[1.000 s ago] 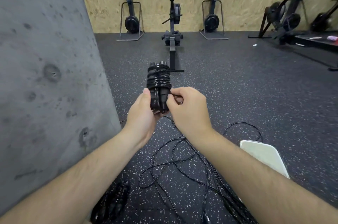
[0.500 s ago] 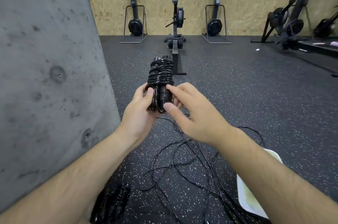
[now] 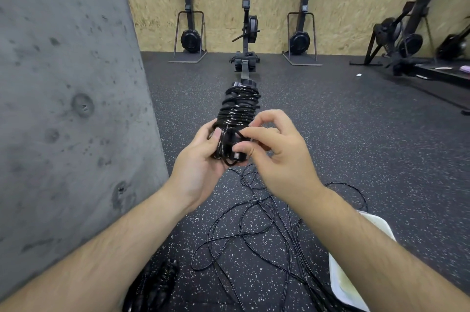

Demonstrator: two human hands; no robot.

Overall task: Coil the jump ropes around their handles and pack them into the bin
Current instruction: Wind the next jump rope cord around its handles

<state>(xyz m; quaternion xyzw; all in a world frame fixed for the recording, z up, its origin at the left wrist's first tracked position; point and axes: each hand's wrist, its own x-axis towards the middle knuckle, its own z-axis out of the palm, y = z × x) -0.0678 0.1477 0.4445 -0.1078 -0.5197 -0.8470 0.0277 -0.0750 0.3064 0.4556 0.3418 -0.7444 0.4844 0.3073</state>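
Coiled jump rope (image 3: pixel 237 110): glossy black cord wound tight round black handles, its lower end buried in the left hand (image 3: pixel 201 159), whose fingers curl round it. The right hand (image 3: pixel 282 159) pinches a loop of cord at the bundle's base between thumb and forefinger. Below the hands, loose ropes (image 3: pixel 244 230): thin black tangle on the speckled rubber floor (image 3: pixel 356 133), cut off at the bottom edge; bin (image 3: pixel 340 281), white, smooth, round-cornered, mostly hidden under the right forearm; second dark bundle (image 3: pixel 157 283) under the left forearm, detail unclear.
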